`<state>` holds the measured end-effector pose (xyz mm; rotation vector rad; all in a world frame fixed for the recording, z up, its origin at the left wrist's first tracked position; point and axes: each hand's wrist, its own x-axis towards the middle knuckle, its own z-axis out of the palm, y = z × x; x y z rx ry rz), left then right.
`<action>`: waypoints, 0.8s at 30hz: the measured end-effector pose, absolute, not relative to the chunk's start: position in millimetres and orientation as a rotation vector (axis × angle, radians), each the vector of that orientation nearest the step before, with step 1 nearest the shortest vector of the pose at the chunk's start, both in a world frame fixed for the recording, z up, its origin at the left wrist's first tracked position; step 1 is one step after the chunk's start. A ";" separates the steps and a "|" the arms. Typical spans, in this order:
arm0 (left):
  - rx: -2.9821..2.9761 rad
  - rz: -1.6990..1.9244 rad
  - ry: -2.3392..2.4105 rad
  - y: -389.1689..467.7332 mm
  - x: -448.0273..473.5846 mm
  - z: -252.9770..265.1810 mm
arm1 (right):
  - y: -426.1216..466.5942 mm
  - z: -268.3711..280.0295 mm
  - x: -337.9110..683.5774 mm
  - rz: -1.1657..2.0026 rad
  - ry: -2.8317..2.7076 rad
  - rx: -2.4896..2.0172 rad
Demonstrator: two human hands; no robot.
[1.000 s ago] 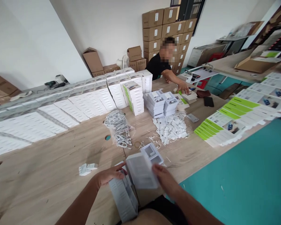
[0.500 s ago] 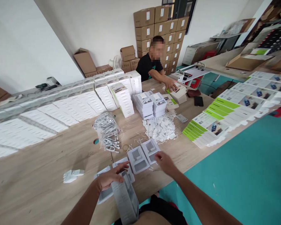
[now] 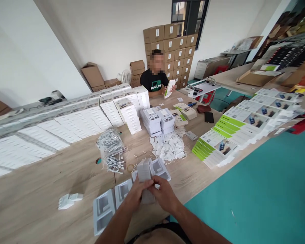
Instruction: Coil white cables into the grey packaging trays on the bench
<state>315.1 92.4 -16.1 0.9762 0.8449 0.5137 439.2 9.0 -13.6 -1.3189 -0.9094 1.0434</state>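
A stack of nested white plastic trays [image 3: 144,170] is held up over the table, tilted, between both hands. My left hand [image 3: 136,194] is closed around its left side, the thumb across the near face. From the right, my right hand [image 3: 164,194] pinches the stack's edge, with its fingertips close to the left thumb. Beneath and beside the stack, several single trays lie in a row: one tray [image 3: 104,210] at the left, another tray [image 3: 123,191] next to it, and a tray [image 3: 161,169] at the right. The stack partly hides the trays between.
A bag of white cables [image 3: 112,145], a heap of small white pieces [image 3: 169,146] and filled trays [image 3: 152,120] lie beyond. White adapters [image 3: 69,200] sit left. Green-and-white boxes [image 3: 218,142] line the right edge; white boxes [image 3: 66,125] stand left. A co-worker [image 3: 155,79] sits opposite.
The tray stack has moved from near my lap up over the row. My right hand has left the right-hand tray and joined the left on the stack. The co-worker has lifted a box.
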 end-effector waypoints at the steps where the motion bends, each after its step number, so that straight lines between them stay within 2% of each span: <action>1: 0.954 0.504 0.831 85.9 321.4 -17.6 | 8.8 -13.7 441.0 1.067 -0.875 -1.292; 6: 0.783 0.586 0.875 84.1 329.5 -22.5 | 1.4 -28.6 459.9 1.237 -0.582 -1.078; 12: 0.630 0.654 0.986 96.5 307.6 -27.8 | 19.2 -84.8 576.0 0.844 -0.357 -1.389; 16: 0.510 0.611 1.003 94.3 312.2 -29.5 | 40.5 -115.0 636.8 0.840 -0.386 -1.501; 20: 0.464 0.566 0.995 90.9 321.1 -25.3 | 51.6 -114.2 653.2 0.824 -0.489 -1.667; 24: 0.556 0.631 1.042 91.2 329.6 -26.3 | 49.4 -86.6 618.3 0.753 -0.641 -1.750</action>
